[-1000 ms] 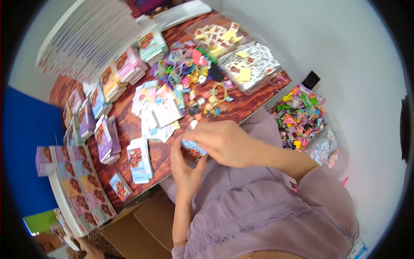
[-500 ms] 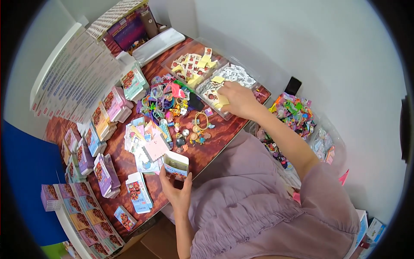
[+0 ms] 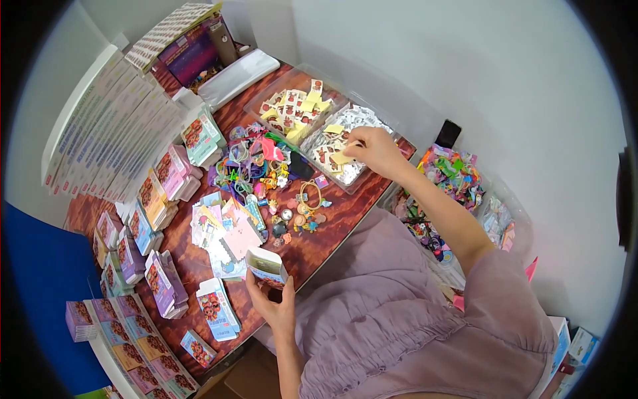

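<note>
— Since half a second back, has anything shifted?

— Little. Her right hand [image 3: 373,150] sat over the same clear tray [image 3: 362,174] then; now its fingertips are pinched on a small yellow slip [image 3: 342,158] among the stickers. The left hand [image 3: 274,300] keeps the small box [image 3: 266,267] at the near table edge, top flap open, just off the wooden table [image 3: 319,243].

— Hands apart, then?

— Well apart. The left is wrapped round the box from below, the right closed on the slip.

— How would that box handle?

— I'd judge it light thin card, easy to crush. Best held by the side walls as she has it, not by the flap. The slip looks like flimsy paper, so a fingertip pinch at one edge suits it.

— Counts, biggest first?

— One table. Two clear trays, the second [image 3: 296,110] behind the first. One pile of coloured trinkets [image 3: 256,163] mid-table. Many flat boxes [image 3: 159,282] stacked along the left, too many to count. One box in hand, one slip.
</note>
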The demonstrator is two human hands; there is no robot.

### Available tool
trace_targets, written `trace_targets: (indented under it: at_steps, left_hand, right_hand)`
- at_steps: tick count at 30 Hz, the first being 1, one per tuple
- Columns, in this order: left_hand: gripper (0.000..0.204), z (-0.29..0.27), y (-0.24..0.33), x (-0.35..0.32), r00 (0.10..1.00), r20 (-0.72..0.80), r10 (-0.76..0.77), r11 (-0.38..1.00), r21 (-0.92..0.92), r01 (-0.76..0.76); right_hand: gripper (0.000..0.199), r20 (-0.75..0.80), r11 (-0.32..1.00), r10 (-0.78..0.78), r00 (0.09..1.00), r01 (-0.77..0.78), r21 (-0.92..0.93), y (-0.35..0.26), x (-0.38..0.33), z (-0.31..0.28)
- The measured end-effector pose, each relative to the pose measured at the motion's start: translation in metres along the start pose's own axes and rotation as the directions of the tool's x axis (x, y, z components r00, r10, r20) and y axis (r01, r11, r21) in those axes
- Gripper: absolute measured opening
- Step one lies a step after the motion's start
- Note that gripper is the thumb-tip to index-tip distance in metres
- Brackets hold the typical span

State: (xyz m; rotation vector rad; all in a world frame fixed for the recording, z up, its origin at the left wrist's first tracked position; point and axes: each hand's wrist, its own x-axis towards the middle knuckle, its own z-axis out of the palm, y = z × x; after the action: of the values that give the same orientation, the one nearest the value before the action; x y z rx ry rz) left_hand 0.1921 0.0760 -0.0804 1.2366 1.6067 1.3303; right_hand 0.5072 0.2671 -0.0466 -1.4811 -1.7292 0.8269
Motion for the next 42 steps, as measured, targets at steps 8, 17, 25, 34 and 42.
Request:
trace_targets:
  at_steps: [8,17,25,34,42]
  left_hand:
    - [0.081,-0.010,-0.010,0.008,0.998,0.003,0.065,0.998,0.012,-0.065]
    - [0.076,-0.009,-0.009,0.008,0.997,0.030,0.070,0.997,-0.035,-0.069]
    - [0.080,-0.010,-0.013,0.005,0.999,-0.025,0.034,0.999,-0.024,-0.035]
    - [0.078,-0.017,-0.015,0.006,0.998,0.001,0.065,0.998,-0.009,-0.065]
    - [0.077,-0.020,-0.019,0.004,0.995,-0.003,0.104,0.994,0.037,-0.104]
  right_hand:
    - [0.045,0.002,0.987,0.106,0.994,-0.105,-0.119,-0.002,0.022,0.001]
    - [0.026,0.046,0.937,0.348,0.936,-0.350,0.023,0.019,0.048,-0.053]
    - [0.023,-0.057,0.769,-0.170,0.984,0.096,-0.632,0.045,0.083,-0.016]
    - [0.020,-0.186,0.901,0.002,0.983,-0.082,-0.425,0.031,0.070,-0.012]
    - [0.028,0.114,0.835,0.346,0.931,-0.361,0.414,0.019,0.046,-0.029]
